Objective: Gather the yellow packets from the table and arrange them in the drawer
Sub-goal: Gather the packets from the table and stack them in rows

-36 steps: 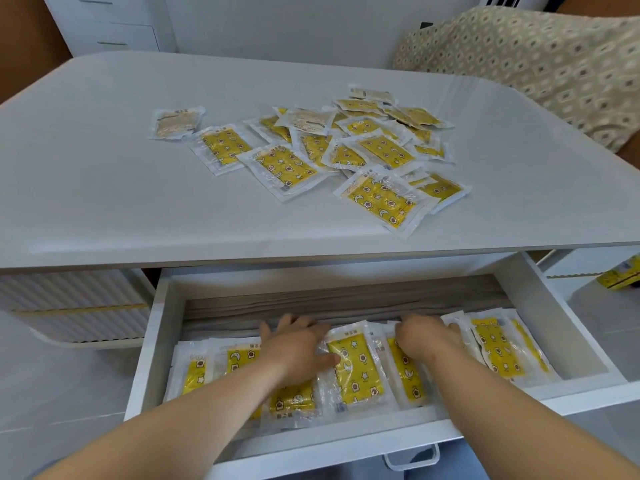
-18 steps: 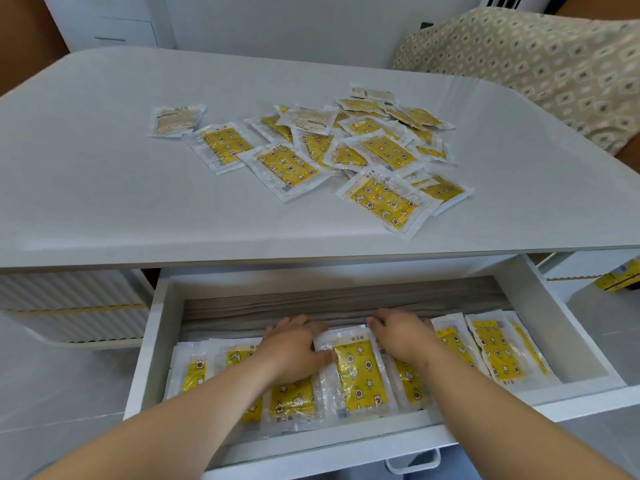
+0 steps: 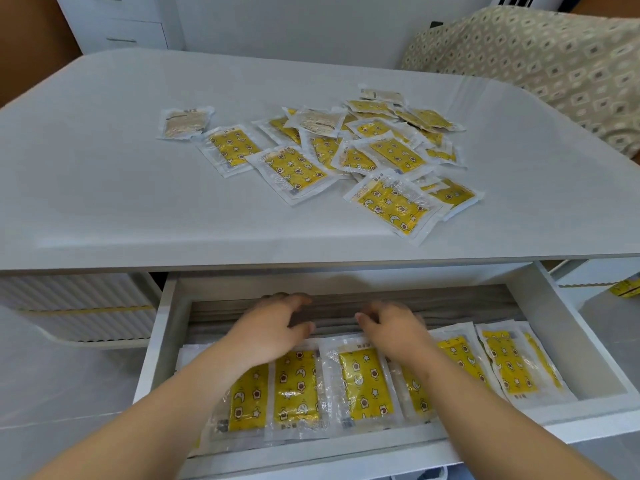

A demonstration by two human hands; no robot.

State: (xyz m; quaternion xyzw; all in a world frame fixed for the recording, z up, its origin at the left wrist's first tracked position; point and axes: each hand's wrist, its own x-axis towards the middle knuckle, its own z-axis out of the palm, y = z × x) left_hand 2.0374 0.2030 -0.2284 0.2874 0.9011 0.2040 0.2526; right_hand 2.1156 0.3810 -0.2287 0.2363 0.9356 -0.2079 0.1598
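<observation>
A loose pile of yellow packets (image 3: 346,157) in clear wrappers lies on the white table (image 3: 104,188). Below it the white drawer (image 3: 568,327) stands pulled out, with a row of several yellow packets (image 3: 363,379) lying side by side in it. My left hand (image 3: 273,327) hovers over the back of the row, fingers loosely curved and holding nothing. My right hand (image 3: 391,327) is just to its right, over the top edge of the middle packet, fingers relaxed and empty. My forearms hide parts of the row.
A couple of pale beige packets (image 3: 183,121) lie among the pile. A patterned cushion (image 3: 540,64) sits at the back right. A white cabinet (image 3: 114,22) stands behind the table. A ribbed white panel (image 3: 76,306) is left of the drawer.
Both hands have lifted off the packets in the drawer and drawn up towards its back. The row of packets now lies closer together.
</observation>
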